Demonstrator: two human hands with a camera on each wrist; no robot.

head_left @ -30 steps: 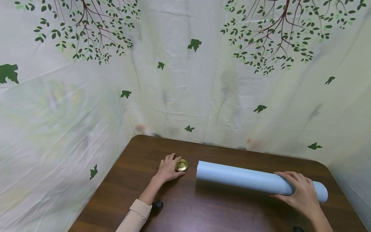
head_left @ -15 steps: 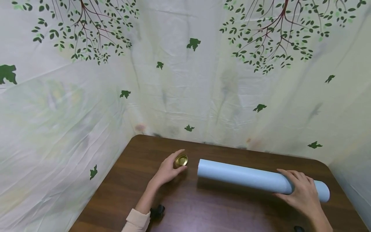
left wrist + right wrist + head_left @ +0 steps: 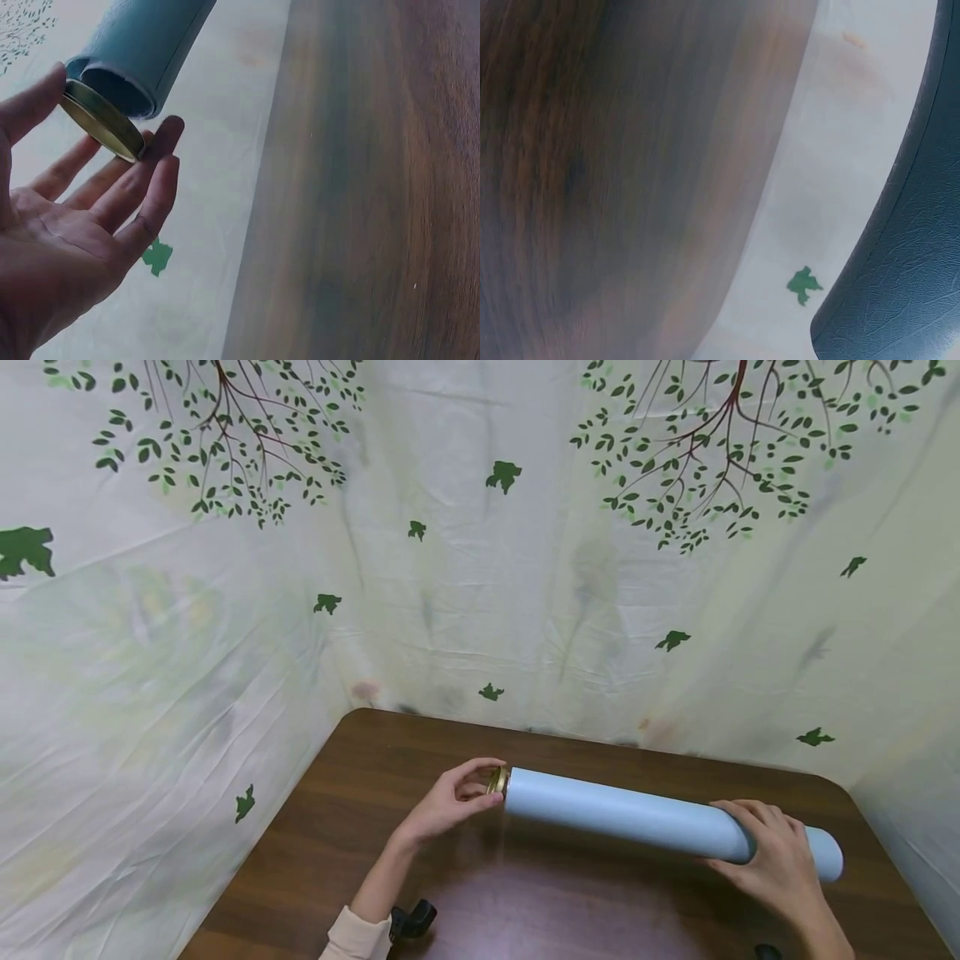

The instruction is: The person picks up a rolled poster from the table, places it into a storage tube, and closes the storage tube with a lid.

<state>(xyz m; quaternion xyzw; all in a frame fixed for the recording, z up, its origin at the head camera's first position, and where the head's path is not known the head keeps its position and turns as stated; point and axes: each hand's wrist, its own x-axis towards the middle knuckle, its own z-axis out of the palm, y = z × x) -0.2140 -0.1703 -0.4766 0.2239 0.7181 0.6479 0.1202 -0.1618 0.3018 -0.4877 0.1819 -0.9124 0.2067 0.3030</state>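
Note:
A long light-blue tube point(image 3: 622, 812) is held over the table at a slight slant. My right hand point(image 3: 780, 856) grips it near its right end, thumb on the near side and fingers over the top. At the tube's left end, my left hand point(image 3: 446, 802) pinches a shallow gold-coloured round lid point(image 3: 495, 781) between thumb and fingers. In the left wrist view the lid point(image 3: 101, 124) stands tilted right at the tube's open mouth, overlapping its rim. Wrinkled, leather-like covering on the tube point(image 3: 907, 247) fills the right side of the right wrist view.
A brown wood-grain table point(image 3: 585, 910) with rounded far corners lies under both hands. Pale cloth hangings point(image 3: 525, 610) printed with branches and green leaves stand close behind and beside it. A black wrist device point(image 3: 414, 918) shows at the left wrist.
My left hand has lifted the gold lid off the table, turned it on edge and carried it right to the tube's left end. The right hand keeps its grip; the tube shifts slightly left.

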